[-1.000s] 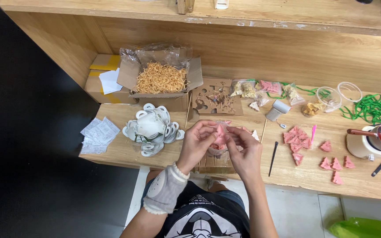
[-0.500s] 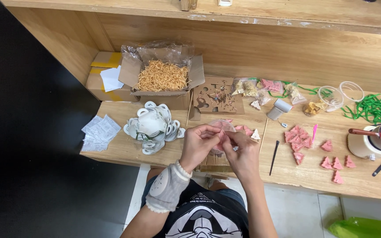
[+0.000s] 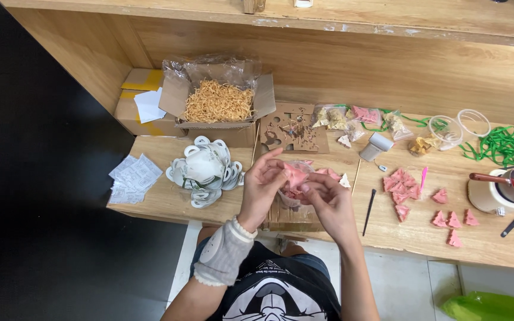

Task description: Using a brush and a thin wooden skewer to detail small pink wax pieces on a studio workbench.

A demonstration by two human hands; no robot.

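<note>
Since a second ago, shifted lower over desk; left hand and right hand fingers pinching pink packet.

Both forearms reach forward and meet at the middle; the left hand, a grey padded sleeve on its wrist, curls its fingers toward the right hand; fingertips of both pinch together, nearly touching.
</note>
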